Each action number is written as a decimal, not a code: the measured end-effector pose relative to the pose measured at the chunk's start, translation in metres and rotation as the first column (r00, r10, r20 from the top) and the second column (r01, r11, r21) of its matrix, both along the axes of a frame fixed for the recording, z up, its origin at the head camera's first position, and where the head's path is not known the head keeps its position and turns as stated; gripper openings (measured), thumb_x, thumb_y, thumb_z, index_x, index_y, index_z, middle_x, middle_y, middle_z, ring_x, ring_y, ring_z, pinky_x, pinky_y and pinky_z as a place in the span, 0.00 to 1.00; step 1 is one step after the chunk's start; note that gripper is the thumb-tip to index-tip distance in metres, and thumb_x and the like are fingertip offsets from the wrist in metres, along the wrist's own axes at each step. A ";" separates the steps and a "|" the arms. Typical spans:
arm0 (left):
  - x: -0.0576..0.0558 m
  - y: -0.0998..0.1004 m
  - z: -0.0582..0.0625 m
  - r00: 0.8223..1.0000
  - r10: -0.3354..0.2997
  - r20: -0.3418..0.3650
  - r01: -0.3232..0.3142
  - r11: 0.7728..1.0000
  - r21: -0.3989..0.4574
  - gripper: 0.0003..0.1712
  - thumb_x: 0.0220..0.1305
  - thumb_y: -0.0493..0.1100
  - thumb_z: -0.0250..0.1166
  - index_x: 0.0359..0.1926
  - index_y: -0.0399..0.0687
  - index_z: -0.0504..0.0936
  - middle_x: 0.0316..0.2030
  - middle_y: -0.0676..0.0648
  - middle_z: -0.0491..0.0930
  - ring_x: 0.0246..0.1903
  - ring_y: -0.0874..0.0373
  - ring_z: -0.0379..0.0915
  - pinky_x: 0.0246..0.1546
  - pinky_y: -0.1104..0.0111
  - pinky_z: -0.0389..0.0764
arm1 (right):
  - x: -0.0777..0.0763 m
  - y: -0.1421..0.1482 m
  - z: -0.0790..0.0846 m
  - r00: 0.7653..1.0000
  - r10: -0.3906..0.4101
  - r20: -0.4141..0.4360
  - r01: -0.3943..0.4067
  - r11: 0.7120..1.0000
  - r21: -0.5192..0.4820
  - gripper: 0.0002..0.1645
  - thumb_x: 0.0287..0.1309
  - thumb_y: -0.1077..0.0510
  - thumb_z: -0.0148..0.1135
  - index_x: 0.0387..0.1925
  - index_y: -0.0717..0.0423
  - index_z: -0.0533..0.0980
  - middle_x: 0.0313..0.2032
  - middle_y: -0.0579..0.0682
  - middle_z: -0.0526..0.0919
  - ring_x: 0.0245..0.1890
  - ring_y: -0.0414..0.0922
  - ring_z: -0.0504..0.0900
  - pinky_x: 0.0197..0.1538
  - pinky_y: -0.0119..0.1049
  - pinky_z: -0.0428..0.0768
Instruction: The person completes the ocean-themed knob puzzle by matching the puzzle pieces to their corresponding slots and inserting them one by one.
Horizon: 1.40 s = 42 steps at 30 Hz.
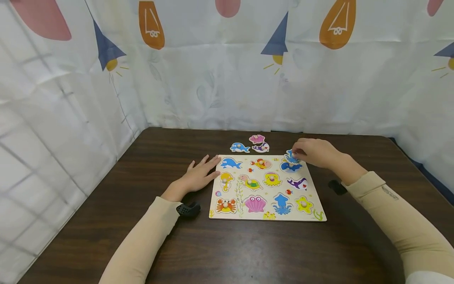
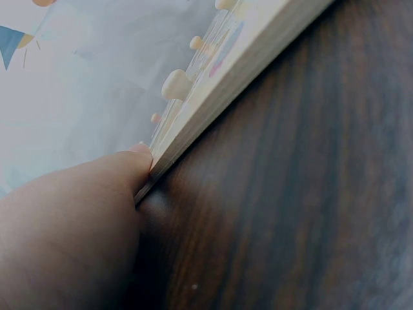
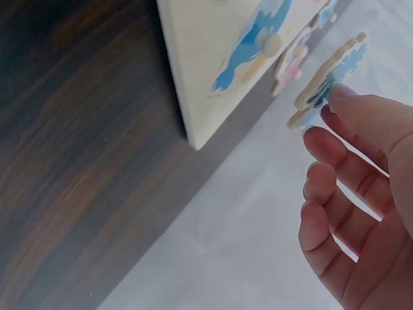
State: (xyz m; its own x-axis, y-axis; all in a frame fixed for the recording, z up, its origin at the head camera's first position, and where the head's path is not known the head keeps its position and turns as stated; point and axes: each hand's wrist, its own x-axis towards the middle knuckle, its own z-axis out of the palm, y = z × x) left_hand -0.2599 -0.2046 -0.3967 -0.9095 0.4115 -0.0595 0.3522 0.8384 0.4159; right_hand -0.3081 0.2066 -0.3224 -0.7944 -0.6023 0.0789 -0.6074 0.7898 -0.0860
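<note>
A wooden peg puzzle board (image 1: 317, 202) with sea animals lies flat on the table. My right hand (image 1: 320, 153) pinches a blue squid piece (image 1: 291, 157) between thumb and index finger, raised above the board's far right corner. In the right wrist view the squid piece (image 3: 345, 68) is tilted, and the other fingers curl loosely below it. Beneath it, a blue dolphin piece (image 1: 291, 167) with a knob sits in the board. My left hand (image 1: 193, 179) rests its spread fingers on the board's left edge; the left wrist view shows the thumb (image 2: 132, 165) against that edge.
Behind the board lie three loose pieces: a blue whale (image 1: 240, 148), a pink shell (image 1: 257, 139) and a purple whale (image 1: 261, 148). Several knobbed pieces, such as the crab (image 1: 230, 207) and turtle (image 1: 252, 183), sit in the board. A patterned curtain (image 1: 227, 79) hangs behind the table.
</note>
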 end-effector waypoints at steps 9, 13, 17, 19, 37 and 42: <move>0.002 -0.001 0.000 1.000 -0.002 0.005 0.002 1.000 -0.003 0.38 0.81 0.59 0.48 0.83 0.53 0.51 0.81 0.47 0.46 0.80 0.43 0.34 0.71 0.34 0.33 | 0.018 -0.009 0.001 0.999 0.041 -0.003 -0.041 0.999 0.013 0.08 0.61 0.58 0.73 0.42 0.54 0.86 0.39 0.48 0.84 0.33 0.44 0.81 0.38 0.43 0.85; 0.000 -0.001 0.000 1.000 0.001 0.005 -0.001 1.000 -0.008 0.38 0.81 0.59 0.48 0.83 0.54 0.50 0.81 0.48 0.46 0.80 0.44 0.33 0.71 0.34 0.33 | 0.027 -0.013 0.001 0.999 0.042 0.014 -0.042 0.999 0.033 0.07 0.61 0.57 0.74 0.41 0.52 0.86 0.40 0.47 0.84 0.35 0.45 0.82 0.40 0.45 0.85; 0.000 0.000 0.000 1.000 -0.002 0.005 0.002 1.000 -0.006 0.38 0.81 0.59 0.48 0.83 0.53 0.51 0.81 0.48 0.46 0.80 0.44 0.33 0.71 0.34 0.32 | 0.034 -0.015 0.000 0.998 0.054 0.016 -0.055 0.997 0.048 0.07 0.60 0.57 0.74 0.40 0.51 0.86 0.39 0.45 0.83 0.32 0.42 0.80 0.38 0.42 0.85; 0.000 0.000 0.000 1.000 -0.001 0.012 0.001 1.000 -0.008 0.38 0.81 0.59 0.48 0.83 0.54 0.50 0.81 0.49 0.45 0.80 0.44 0.33 0.71 0.34 0.32 | 0.038 -0.017 0.000 0.998 0.063 0.013 -0.064 0.997 0.051 0.07 0.60 0.57 0.75 0.40 0.51 0.86 0.39 0.45 0.83 0.30 0.40 0.78 0.36 0.40 0.84; -0.001 0.000 -0.001 1.000 0.002 0.001 -0.002 1.000 -0.006 0.38 0.81 0.59 0.48 0.83 0.54 0.50 0.81 0.49 0.45 0.80 0.44 0.33 0.71 0.34 0.33 | 0.078 -0.033 0.005 0.980 0.191 0.050 -0.195 0.976 0.096 0.05 0.59 0.56 0.75 0.35 0.46 0.85 0.35 0.40 0.83 0.27 0.35 0.74 0.32 0.31 0.77; 0.000 0.000 0.000 1.000 0.003 0.003 -0.003 1.000 -0.003 0.38 0.81 0.59 0.48 0.83 0.54 0.51 0.81 0.49 0.45 0.80 0.44 0.33 0.71 0.34 0.33 | 0.085 -0.039 0.002 0.975 0.217 0.050 -0.222 0.967 0.123 0.04 0.60 0.55 0.75 0.35 0.45 0.84 0.33 0.39 0.81 0.26 0.35 0.73 0.30 0.30 0.75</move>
State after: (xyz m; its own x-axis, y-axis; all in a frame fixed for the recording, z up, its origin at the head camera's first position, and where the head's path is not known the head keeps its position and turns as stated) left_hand -0.2601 -0.2050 -0.3972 -0.9104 0.4089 -0.0638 0.3486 0.8407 0.4145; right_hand -0.2231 0.1675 -0.3201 -0.6423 -0.7656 -0.0360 -0.7655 0.6432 -0.0186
